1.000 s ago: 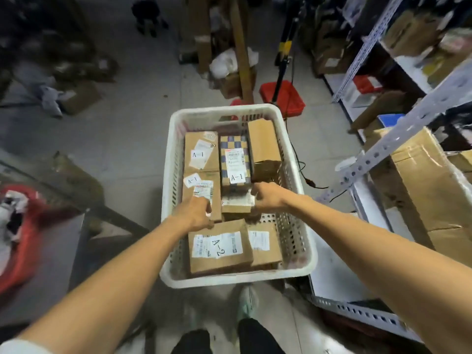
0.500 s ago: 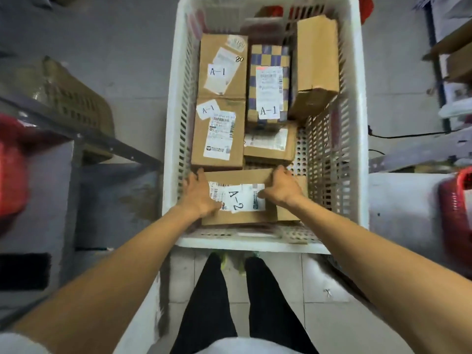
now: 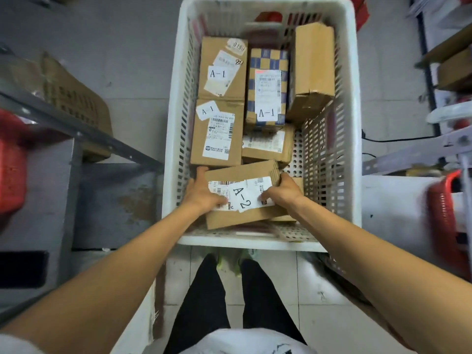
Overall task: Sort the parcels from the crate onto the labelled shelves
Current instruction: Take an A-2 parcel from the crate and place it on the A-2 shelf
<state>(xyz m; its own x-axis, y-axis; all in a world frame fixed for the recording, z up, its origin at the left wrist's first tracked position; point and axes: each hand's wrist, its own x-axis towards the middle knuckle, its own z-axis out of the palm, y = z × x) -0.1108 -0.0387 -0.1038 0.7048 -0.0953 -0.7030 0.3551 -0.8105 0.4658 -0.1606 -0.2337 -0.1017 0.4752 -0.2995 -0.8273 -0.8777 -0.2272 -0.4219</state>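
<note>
A white slotted crate (image 3: 344, 139) stands on the floor in front of me with several cardboard parcels inside. Nearest me is a brown parcel labelled A-2 (image 3: 242, 198), tilted up at its right end. My left hand (image 3: 201, 192) grips its left side and my right hand (image 3: 283, 191) grips its right side. Behind it lie a brown parcel marked A-1 (image 3: 217, 134), a second A-1 parcel (image 3: 223, 69), a blue-and-tan checked A-1 parcel (image 3: 268, 88), a plain brown box (image 3: 313, 70) leaning on the right wall, and a small flat parcel (image 3: 267, 144).
A grey metal shelf (image 3: 38, 180) with a cardboard box (image 3: 74, 98) and something red (image 3: 10, 162) is on my left. On my right are a white shelf (image 3: 398, 200), a red basket (image 3: 447, 221) and shelving uprights. My legs (image 3: 222, 297) stand just behind the crate.
My view dropped over the crate. Both hands moved from the middle parcels to the A-2 parcel, took hold of it, and it is now lifted and tilted.
</note>
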